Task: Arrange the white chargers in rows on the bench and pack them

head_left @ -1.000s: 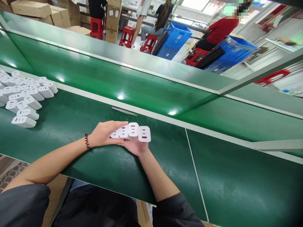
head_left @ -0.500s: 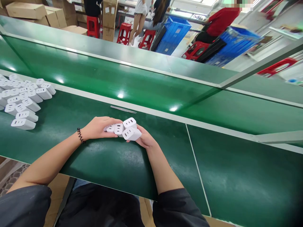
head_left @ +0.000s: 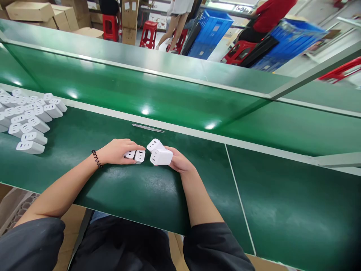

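Two white USB wall chargers (head_left: 140, 156) stand side by side at the fingers of my left hand (head_left: 118, 151), which is closed round them with their port faces up. Just to the right, my right hand (head_left: 180, 160) grips two more white chargers (head_left: 163, 157), tilted so their ports point left. A narrow gap separates the two pairs. The fingers of my right hand are partly hidden behind the chargers. A pair of metal tweezers (head_left: 148, 128) lies beyond the hands.
Many white chargers (head_left: 31, 146) stand grouped at the left of the green bench (head_left: 135, 203). A pale rail (head_left: 180, 129) and a slanted metal post (head_left: 316, 71) border the far side. Behind are blue crates (head_left: 208, 34), red stools (head_left: 148, 34), cardboard boxes (head_left: 31, 11) and other people.
My right hand has moved right with its two chargers, parting them from the pair in my left hand. My left hand has stayed nearly in place.
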### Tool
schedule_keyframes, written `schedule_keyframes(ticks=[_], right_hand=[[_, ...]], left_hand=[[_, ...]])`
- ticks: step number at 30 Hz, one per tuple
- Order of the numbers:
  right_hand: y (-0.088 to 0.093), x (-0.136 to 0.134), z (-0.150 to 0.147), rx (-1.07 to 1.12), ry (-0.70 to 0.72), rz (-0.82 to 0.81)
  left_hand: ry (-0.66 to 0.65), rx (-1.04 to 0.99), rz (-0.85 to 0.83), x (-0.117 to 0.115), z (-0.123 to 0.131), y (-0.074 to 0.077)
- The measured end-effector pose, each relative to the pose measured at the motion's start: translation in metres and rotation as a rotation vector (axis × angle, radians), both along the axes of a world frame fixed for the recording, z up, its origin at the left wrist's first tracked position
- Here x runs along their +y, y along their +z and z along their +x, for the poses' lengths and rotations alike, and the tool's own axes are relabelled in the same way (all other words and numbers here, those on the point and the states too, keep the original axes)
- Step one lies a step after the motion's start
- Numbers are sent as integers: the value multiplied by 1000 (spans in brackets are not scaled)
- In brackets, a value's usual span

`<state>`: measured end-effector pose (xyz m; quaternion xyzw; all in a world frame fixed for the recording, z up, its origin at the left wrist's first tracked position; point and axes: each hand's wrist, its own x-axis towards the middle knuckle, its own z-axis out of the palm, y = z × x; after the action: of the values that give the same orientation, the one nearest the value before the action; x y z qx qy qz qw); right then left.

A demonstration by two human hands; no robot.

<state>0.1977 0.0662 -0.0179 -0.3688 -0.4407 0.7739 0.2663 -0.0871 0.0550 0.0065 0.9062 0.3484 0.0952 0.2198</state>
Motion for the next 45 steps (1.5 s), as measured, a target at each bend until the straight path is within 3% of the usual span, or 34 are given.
schedule_keyframes(ticks=[6,10,13,18,23,27,35,40,45], right_hand=[[-1,-3,-3,-4,-5,0],[2,-10,-11,19,109,25],[8,-10,-9,41,198,124],[26,-3,30,22,304,137],[38,-5,55,-3,74,248],[33,-5,49,0,37,258],[22,0,34,26,71,239],[21,0,22,-161,41,210],[17,-8,4,-380,19,418]], left_hand=[[52,-202,24,0,5,5],[75,-458,46,-15,18,15],[65,-536,71,-26,28,19],[153,-382,213,-30,37,12],[151,-119,352,-32,48,2],[186,21,369,-36,50,6],[222,61,308,-32,36,9],[208,87,239,-30,30,10],[200,128,168,-25,17,19]])
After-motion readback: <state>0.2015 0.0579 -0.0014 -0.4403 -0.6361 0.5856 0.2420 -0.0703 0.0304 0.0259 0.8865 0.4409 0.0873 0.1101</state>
